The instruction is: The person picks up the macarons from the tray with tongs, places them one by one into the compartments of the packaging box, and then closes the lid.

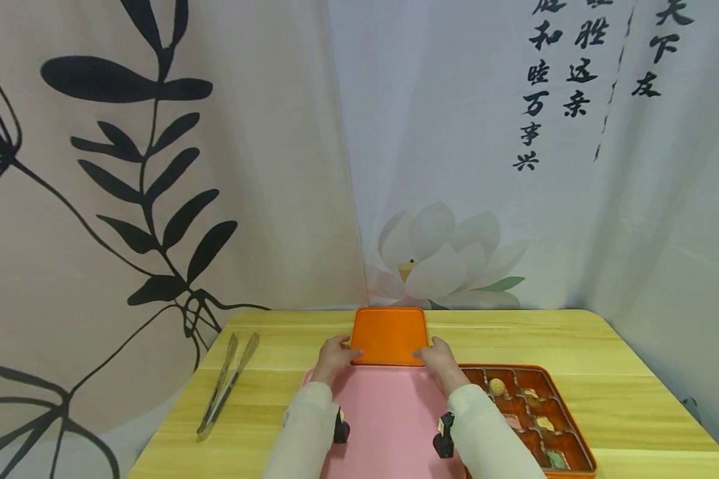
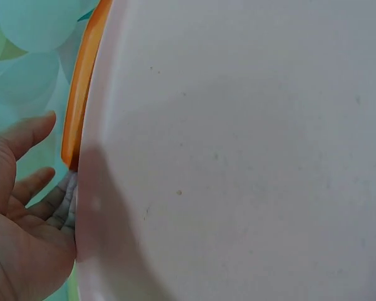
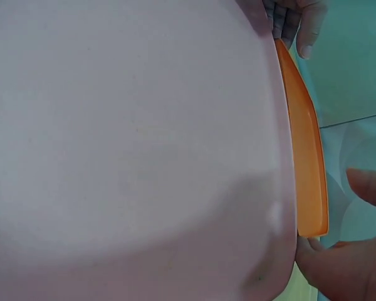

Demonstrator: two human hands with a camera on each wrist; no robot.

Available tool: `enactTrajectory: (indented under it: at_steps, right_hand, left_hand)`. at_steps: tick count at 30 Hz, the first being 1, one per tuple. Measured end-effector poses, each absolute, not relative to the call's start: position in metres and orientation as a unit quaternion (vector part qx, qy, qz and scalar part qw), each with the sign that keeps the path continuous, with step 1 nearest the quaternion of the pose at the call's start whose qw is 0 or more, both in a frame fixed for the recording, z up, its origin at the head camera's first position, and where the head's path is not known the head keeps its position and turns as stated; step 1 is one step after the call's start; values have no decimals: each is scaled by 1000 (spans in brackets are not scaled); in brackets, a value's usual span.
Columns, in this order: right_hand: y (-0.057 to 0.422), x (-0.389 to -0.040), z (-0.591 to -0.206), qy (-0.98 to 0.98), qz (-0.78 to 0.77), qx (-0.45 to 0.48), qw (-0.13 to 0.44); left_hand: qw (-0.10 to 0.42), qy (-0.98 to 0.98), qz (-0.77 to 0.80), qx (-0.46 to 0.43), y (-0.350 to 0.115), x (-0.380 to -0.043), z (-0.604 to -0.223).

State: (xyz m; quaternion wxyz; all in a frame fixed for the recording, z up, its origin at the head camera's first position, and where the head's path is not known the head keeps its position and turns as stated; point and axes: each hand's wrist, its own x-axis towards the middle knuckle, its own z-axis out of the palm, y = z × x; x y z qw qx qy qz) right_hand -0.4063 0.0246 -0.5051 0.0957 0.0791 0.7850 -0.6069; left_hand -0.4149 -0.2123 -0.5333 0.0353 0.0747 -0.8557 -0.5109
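Note:
An orange tray (image 1: 389, 336) lies flat on the table just beyond a pink tray (image 1: 395, 412). My left hand (image 1: 334, 358) is at the orange tray's near left corner, fingertips touching its edge. In the left wrist view, that hand's thumb (image 2: 34, 135) stands up apart from the orange rim (image 2: 78, 106). At the near right corner is my right hand (image 1: 442, 360), its fingers right at the tray's edge. The right wrist view has the right thumb (image 3: 366, 185) held away from the tray. Part of the fingers is hidden behind the pink tray's edge in both wrist views.
Metal tongs (image 1: 224, 392) lie on the left of the wooden table (image 1: 275, 399). To the right, partly behind my sleeve, stands a brown compartment box (image 1: 570, 419) holding several small pieces. A printed curtain (image 1: 287, 166) hangs behind the table.

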Motion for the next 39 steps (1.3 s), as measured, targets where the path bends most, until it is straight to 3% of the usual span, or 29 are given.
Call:
enactTrajectory:
  at_steps: [26, 39]
  right_hand:
    - [35, -399, -483, 777, -627, 39, 29]
    - [60, -386, -474, 696, -715, 50, 49]
  left_hand:
    - [64, -761, -640, 79, -213, -392, -496]
    - [43, -768, -639, -1, -204, -379, -488]
